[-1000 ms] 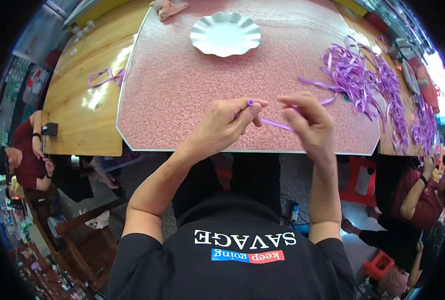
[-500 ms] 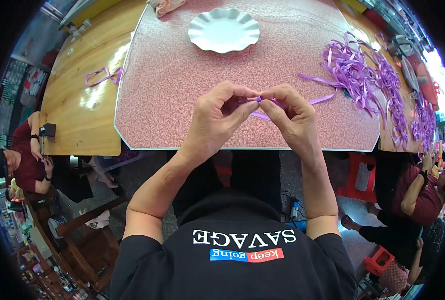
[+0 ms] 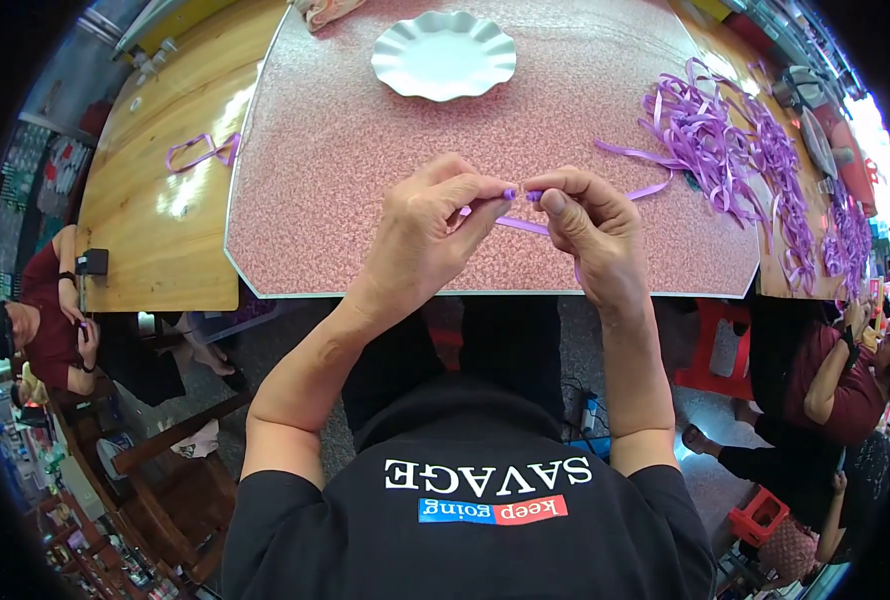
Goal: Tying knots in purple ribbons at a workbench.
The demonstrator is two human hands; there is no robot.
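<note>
I find my left hand [image 3: 420,230] and right hand [image 3: 605,230] each pinching purple ribbon [image 3: 523,226], the gripped bits just apart above the pink tabletop [image 3: 315,200], a strand slanting crosswise between.

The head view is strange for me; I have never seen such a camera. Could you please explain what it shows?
There is no robot here. A person wears a wide fisheye camera on the head, looking down, so straight edges look bent. The two middle hands are that person's own. The left hand pinches a purple piece between thumb and finger; the right hand pinches another. A purple ribbon shows between the hands; I cannot tell if the pieces belong to it. On the pink table stands a white, wavy-edged plate, and a pile of purple ribbons lies to the right.
</note>
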